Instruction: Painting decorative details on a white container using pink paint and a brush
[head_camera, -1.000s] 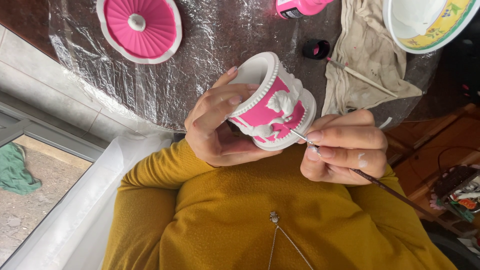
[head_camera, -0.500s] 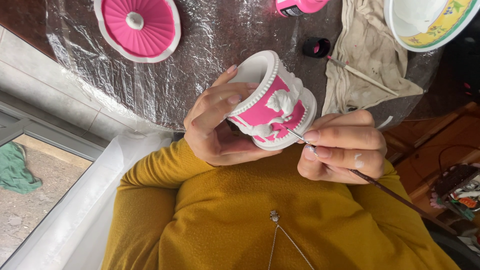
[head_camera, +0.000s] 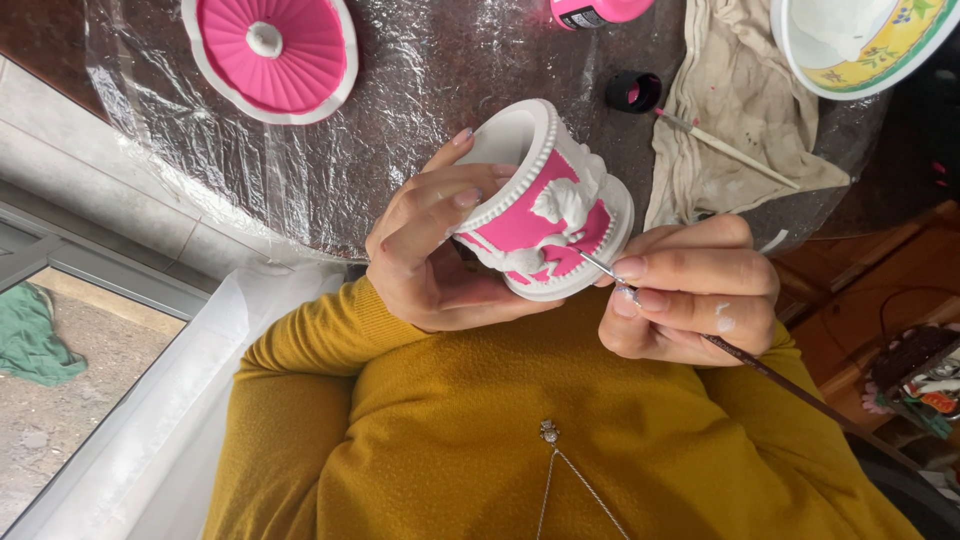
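**Fine brush at the pink pot's raised trim**

On the foil-covered tabletop (head_camera: 400, 120) at far left lies a pink fluted lid (head_camera: 268, 52) with a white knob. The left hand (head_camera: 435, 250) cups a pink-and-white pot (head_camera: 545, 205) above the lap, fingers curled round its rim; the pot is tipped, its open mouth facing up and left, its base down and right. The right hand (head_camera: 690, 290) pinches a thin paintbrush (head_camera: 760, 368), whose long axis runs from lower right up-left, tip touching the pot's relief. Beyond lie a black cap (head_camera: 633, 91) and a stained cloth (head_camera: 735, 110).
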